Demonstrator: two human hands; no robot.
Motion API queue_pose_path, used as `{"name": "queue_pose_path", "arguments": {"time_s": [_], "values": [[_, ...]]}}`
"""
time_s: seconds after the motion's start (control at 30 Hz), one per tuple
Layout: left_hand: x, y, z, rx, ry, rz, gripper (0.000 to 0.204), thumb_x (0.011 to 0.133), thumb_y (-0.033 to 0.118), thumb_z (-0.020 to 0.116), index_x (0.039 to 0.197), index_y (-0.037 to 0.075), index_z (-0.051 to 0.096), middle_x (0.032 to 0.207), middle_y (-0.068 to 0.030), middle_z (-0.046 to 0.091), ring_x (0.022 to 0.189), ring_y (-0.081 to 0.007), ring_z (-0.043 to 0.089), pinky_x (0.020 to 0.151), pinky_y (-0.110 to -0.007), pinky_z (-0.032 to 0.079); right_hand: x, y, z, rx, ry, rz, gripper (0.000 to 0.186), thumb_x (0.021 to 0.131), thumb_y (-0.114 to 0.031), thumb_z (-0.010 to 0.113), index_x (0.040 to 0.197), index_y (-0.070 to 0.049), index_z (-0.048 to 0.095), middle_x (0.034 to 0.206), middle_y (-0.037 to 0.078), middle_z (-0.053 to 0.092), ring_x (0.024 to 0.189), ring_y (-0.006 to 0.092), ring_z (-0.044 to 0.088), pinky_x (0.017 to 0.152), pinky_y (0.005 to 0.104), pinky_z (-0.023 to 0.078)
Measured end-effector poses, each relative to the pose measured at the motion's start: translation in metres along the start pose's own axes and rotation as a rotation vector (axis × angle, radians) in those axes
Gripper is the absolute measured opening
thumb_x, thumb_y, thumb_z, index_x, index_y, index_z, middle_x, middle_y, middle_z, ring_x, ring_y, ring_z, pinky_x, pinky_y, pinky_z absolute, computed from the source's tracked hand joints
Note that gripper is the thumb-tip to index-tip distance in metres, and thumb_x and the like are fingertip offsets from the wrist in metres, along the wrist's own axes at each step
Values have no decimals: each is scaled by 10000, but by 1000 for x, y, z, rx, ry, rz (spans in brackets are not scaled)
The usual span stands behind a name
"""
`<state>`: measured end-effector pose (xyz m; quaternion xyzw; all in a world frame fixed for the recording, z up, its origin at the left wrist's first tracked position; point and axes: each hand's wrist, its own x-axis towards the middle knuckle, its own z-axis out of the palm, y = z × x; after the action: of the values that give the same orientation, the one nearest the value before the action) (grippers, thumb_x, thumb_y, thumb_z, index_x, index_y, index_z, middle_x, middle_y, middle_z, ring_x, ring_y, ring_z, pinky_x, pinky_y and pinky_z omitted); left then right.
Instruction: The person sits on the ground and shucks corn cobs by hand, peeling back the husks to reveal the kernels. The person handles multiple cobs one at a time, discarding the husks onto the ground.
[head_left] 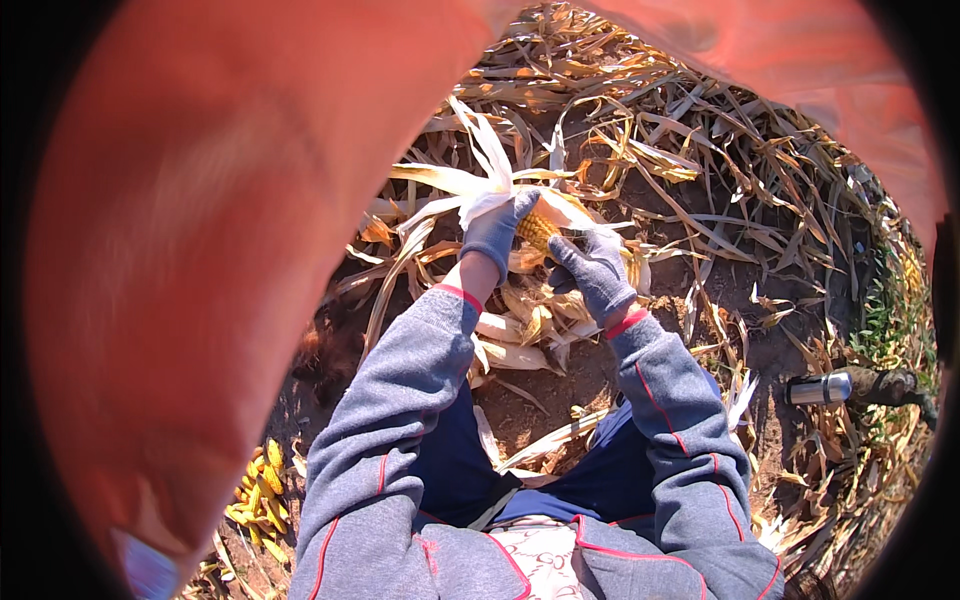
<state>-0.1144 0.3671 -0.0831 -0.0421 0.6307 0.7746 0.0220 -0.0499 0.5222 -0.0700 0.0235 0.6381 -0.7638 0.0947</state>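
Observation:
An ear of corn [537, 230] lies between my two gloved hands, its yellow kernels bare in the middle. Pale husk leaves [487, 160] are peeled back from it and fan out beyond my left hand. My left hand [493, 238], in a grey glove, is closed round the husk end of the ear. At the ear's other end my right hand [596, 270], also gloved in grey, has its fingers closed on it, with thumb and fingers against the kernels. Loose husks and what look like unpeeled ears [520, 335] lie on the ground below my hands.
Dry corn stalks and leaves [720, 210] cover the ground ahead and to the right. A silver flask [818, 389] lies at the right. Peeled yellow cobs [262, 500] are heaped at lower left. A blurred red-orange sheet or brim [200, 250] blocks the left and upper view.

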Motion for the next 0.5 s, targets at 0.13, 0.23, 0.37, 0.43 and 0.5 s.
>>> {"name": "queue_pose_path", "arguments": {"time_s": [0.13,0.23,0.37,0.43,0.5], "values": [[-5,14,-7,58,60,2,208,812,238,709,862,41,662,726,5,581,609,-81,547,529,-240,445,0,-4,-8,-119,-89,-41,430,873,-327,662,1096,19,535,732,62,610,523,91,565,458,223,479],[-12,23,-5,127,20,-2,227,799,271,717,813,60,635,675,11,555,503,-75,494,443,-224,396,0,-4,-9,-160,-153,-61,497,867,-360,659,1155,13,502,772,75,613,540,94,572,463,242,483],[-15,28,4,320,-29,-165,419,745,386,757,883,14,623,753,-55,617,610,-127,577,506,-259,450,7,-1,-4,-466,11,-74,491,870,-419,626,1102,7,553,726,47,562,486,85,515,428,225,426],[-17,31,5,539,26,-186,501,768,449,729,950,4,588,832,-80,612,614,-161,595,516,-281,477,12,1,-8,-322,136,16,492,882,-444,595,1072,9,565,675,23,532,470,78,496,410,227,419],[-19,20,2,466,-94,-294,579,807,511,670,1004,-25,573,840,-113,620,649,-178,624,545,-300,495,17,11,-11,-267,221,29,475,894,-428,587,1093,2,552,666,4,503,483,68,493,418,222,431]]}}
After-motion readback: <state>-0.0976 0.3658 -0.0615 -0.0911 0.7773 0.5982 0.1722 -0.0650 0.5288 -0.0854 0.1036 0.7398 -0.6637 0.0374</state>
